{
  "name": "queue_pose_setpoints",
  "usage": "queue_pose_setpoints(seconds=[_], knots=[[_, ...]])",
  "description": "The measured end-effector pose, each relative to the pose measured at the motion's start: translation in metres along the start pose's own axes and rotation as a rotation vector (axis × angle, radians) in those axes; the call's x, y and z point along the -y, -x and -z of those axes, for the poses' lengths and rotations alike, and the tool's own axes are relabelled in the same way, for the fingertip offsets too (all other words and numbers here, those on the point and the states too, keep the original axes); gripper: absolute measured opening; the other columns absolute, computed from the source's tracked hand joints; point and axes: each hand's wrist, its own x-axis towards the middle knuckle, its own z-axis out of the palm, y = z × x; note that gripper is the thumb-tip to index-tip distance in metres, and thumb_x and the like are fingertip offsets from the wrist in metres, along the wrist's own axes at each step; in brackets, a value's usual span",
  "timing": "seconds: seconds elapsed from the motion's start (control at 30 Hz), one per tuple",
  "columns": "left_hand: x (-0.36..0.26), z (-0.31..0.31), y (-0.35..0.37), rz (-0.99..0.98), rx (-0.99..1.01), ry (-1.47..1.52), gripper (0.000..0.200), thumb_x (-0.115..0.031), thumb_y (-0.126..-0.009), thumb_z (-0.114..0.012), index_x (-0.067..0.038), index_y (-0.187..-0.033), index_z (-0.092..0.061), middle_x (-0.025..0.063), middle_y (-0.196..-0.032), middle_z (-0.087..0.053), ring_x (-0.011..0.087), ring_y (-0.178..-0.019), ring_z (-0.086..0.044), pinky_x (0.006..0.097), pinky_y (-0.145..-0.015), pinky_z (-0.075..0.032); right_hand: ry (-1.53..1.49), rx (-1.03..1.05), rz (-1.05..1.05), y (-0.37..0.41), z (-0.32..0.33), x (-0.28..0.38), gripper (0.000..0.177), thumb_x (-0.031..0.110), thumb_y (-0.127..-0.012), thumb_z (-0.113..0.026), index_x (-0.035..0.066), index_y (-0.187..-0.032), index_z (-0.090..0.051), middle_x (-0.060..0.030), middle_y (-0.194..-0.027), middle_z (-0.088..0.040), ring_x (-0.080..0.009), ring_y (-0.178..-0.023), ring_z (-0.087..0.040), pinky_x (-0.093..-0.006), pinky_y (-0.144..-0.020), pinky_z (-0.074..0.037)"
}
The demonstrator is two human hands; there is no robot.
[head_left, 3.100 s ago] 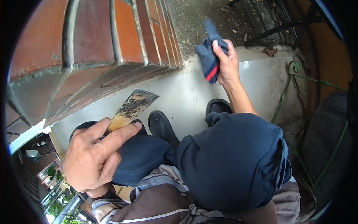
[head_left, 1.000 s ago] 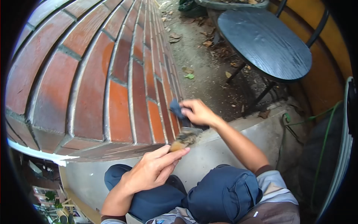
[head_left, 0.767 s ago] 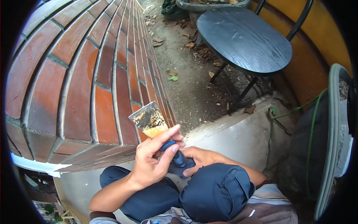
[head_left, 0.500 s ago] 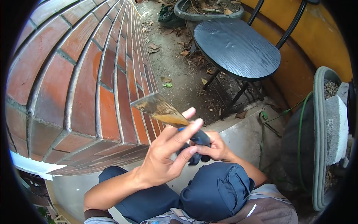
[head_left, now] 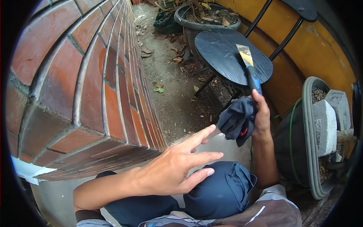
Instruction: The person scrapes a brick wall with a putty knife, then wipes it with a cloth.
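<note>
My right hand [head_left: 261,115] is closed around the handle of a scraper [head_left: 251,73] and a bunched dark cloth thing [head_left: 237,119], perhaps a glove, with a small red mark on it. The scraper's blade is smeared yellowish-brown and points up and away, in front of the black folding chair's seat [head_left: 223,53]. My left hand [head_left: 177,162] holds nothing; its fingers are spread above my knee, just left of the dark cloth.
A brick wall [head_left: 90,75] with raised joints runs along the left. At the right stands a large planter [head_left: 311,143] holding grey blocks [head_left: 326,128]. Behind the chair are another planter [head_left: 236,27] and a yellow wall [head_left: 325,49]. Dry leaves [head_left: 146,50] litter the floor.
My right hand has moved up and away to the right with the scraper and dark cloth. The blade has swung from pointing left to pointing upward. My left hand is now apart from them.
</note>
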Motion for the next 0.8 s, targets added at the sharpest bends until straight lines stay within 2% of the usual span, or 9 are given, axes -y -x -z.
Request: queue_pose_setpoints(seconds=[0.1,0.3,0.37,0.4,0.5,0.63,0.67,0.73,0.8], knots=[[-0.007,0.008,0.008,-0.001,0.031,0.021,0.035,-0.009,-0.086,-0.071,-0.004,-0.120,-0.068,0.0252,-0.144,-0.047,0.0333,-0.113,-0.063,0.0382,-0.089,-0.055,-0.044,0.012,-0.040,-0.008,-0.003,0.021,0.048,0.042,-0.098,-0.050,-0.002,-0.086,-0.066,-0.0169,-0.078,-0.070,-0.0257,-0.068,-0.071,-0.0379,-0.069,-0.060],[-0.022,0.022,0.013,-0.195,-0.040,0.019,0.025,-0.004,-0.084,-0.072,0.004,-0.108,-0.070,0.0182,-0.104,-0.071,0.0301,-0.093,-0.069,0.0348,-0.081,-0.056,-0.150,0.031,0.135,-0.023,-0.017,0.036,0.053,0.048,-0.102,-0.046,-0.002,-0.100,-0.062,-0.0127,-0.083,-0.068,-0.0224,-0.069,-0.069,-0.0362,-0.066,-0.059],[-0.025,0.023,0.020,-0.224,-0.113,0.065,0.021,-0.003,-0.082,-0.074,0.005,-0.102,-0.071,0.0157,-0.095,-0.072,0.0287,-0.088,-0.070,0.0345,-0.077,-0.056,-0.136,0.107,0.150,-0.022,-0.020,0.038,0.053,0.048,-0.102,-0.045,-0.002,-0.101,-0.061,-0.0123,-0.084,-0.068,-0.0220,-0.071,-0.069,-0.0366,-0.068,-0.059],[-0.027,0.024,0.024,-0.240,-0.153,0.086,0.019,-0.003,-0.081,-0.075,0.005,-0.098,-0.072,0.0144,-0.090,-0.072,0.0280,-0.086,-0.070,0.0343,-0.075,-0.057,-0.120,0.018,0.113,-0.025,-0.015,0.036,0.055,0.050,-0.102,-0.044,-0.002,-0.098,-0.062,-0.0125,-0.083,-0.068,-0.0215,-0.072,-0.068,-0.0358,-0.070,-0.058],[-0.036,0.035,0.032,-0.376,-0.184,0.137,0.016,-0.002,-0.078,-0.078,0.005,-0.091,-0.072,0.0132,-0.086,-0.072,0.0264,-0.079,-0.070,0.0321,-0.070,-0.056,-0.039,-0.056,0.120,-0.023,-0.015,0.030,0.057,0.050,-0.102,-0.043,-0.003,-0.096,-0.062,-0.0126,-0.082,-0.068,-0.0214,-0.070,-0.068,-0.0343,-0.068,-0.058],[-0.062,0.051,0.039,-0.450,-0.260,0.009,0.007,-0.003,-0.083,-0.073,-0.001,-0.090,-0.074,0.0142,-0.093,-0.072,0.0275,-0.078,-0.070,0.0332,-0.065,-0.055,0.082,-0.102,0.046,-0.023,-0.022,0.032,0.063,0.055,-0.100,-0.046,-0.003,-0.084,-0.065,-0.0112,-0.073,-0.067,-0.0192,-0.062,-0.066,-0.0311,-0.061,-0.056],[-0.069,0.053,0.042,-0.448,-0.275,0.026,0.010,-0.007,-0.085,-0.072,-0.004,-0.094,-0.075,0.0156,-0.098,-0.072,0.0286,-0.079,-0.070,0.0344,-0.064,-0.055,0.099,-0.084,-0.003,-0.023,-0.021,0.032,0.068,0.060,-0.098,-0.046,-0.003,-0.081,-0.065,-0.0119,-0.072,-0.067,-0.0185,-0.062,-0.067,-0.0300,-0.060,-0.056],[-0.058,0.044,0.039,-0.730,-0.370,0.005,0.017,-0.006,-0.083,-0.071,-0.007,-0.100,-0.074,0.0169,-0.098,-0.069,0.0265,-0.071,-0.067,0.0316,-0.060,-0.053,0.053,-0.056,0.000,-0.017,-0.020,0.029,0.070,0.061,-0.098,-0.044,-0.004,-0.083,-0.065,-0.0127,-0.074,-0.068,-0.0193,-0.063,-0.067,-0.0305,-0.061,-0.057],[-0.063,0.033,0.036,-0.775,-0.460,0.022,0.026,0.003,-0.077,-0.066,-0.007,-0.099,-0.074,0.0170,-0.095,-0.067,0.0233,-0.065,-0.064,0.0294,-0.055,-0.050,0.022,-0.028,0.014,-0.015,-0.017,0.023,0.073,0.063,-0.098,-0.041,-0.005,-0.088,-0.065,-0.0142,-0.078,-0.069,-0.0209,-0.066,-0.068,-0.0318,-0.065,-0.058]])
